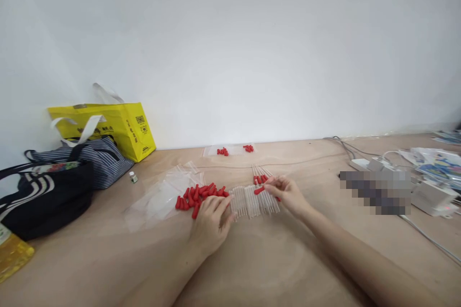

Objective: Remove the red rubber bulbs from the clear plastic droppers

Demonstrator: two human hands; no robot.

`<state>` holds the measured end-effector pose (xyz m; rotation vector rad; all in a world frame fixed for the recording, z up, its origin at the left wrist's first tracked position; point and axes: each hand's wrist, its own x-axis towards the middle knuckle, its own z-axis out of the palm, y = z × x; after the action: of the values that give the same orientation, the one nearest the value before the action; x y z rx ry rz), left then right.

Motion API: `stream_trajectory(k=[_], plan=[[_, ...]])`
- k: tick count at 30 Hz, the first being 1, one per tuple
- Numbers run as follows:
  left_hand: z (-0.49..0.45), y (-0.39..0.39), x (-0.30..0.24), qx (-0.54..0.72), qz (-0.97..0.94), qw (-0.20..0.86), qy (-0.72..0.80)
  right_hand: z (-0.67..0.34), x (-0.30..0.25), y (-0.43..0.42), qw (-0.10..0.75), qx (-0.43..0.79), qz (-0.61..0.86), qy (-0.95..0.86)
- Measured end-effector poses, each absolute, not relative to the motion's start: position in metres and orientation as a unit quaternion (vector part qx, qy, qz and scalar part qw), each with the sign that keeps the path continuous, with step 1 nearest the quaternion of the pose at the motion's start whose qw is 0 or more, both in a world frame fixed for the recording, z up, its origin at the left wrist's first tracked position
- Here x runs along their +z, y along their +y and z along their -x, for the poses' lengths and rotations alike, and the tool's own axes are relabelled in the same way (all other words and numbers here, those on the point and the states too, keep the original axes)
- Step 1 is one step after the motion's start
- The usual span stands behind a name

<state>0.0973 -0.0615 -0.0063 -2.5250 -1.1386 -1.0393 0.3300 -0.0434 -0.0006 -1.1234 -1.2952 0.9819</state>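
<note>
Fingers curled and pressed together, my left hand (211,225) rests low over the near right edge of a pile of small red club-shaped pieces (196,193). What its fingertips hold, if anything, is hidden. Beside them lies a row of thin, pale, see-through sticks (248,201), side by side on the table. Above the right end of this row, my right hand (288,194) pinches a red club-shaped piece (258,191), its rounded end pointing left. Just behind the pinch, several pale sticks with red ends (260,178) lie fanned out.
Clear plastic bags (162,194) lie left of the red pile. Another clear bag with red pieces (236,149) lies by the wall. A small bottle (133,177), a yellow bag (133,129) and dark bags (54,196) stand left. Chargers and cables (430,196) lie right.
</note>
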Motion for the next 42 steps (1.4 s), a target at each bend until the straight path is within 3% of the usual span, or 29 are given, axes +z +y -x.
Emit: stream_trajectory(k=[5,10,13,18,21,42], plan=[[-0.119,-0.071,-0.012,-0.340,0.878,0.070,-0.330,-0.293,-0.020,-0.068,0.557,0.544,0.355,-0.518],[-0.120,-0.069,-0.010,-0.344,0.876,0.089,-0.327,-0.304,-0.019,-0.067,0.538,0.491,0.373,-0.574],[-0.119,-0.067,-0.009,-0.335,0.878,0.098,-0.327,-0.318,-0.013,-0.069,0.512,0.330,0.401,-0.685],[-0.118,-0.067,-0.013,-0.336,0.888,0.104,-0.297,-0.315,-0.016,-0.081,0.393,-0.081,0.353,-0.845],[-0.114,-0.068,-0.014,-0.336,0.893,0.116,-0.278,-0.307,-0.024,-0.087,0.366,-0.183,0.335,-0.849],[-0.106,-0.072,-0.018,-0.320,0.894,0.170,-0.263,-0.305,-0.026,-0.090,0.397,-0.146,0.313,-0.850]])
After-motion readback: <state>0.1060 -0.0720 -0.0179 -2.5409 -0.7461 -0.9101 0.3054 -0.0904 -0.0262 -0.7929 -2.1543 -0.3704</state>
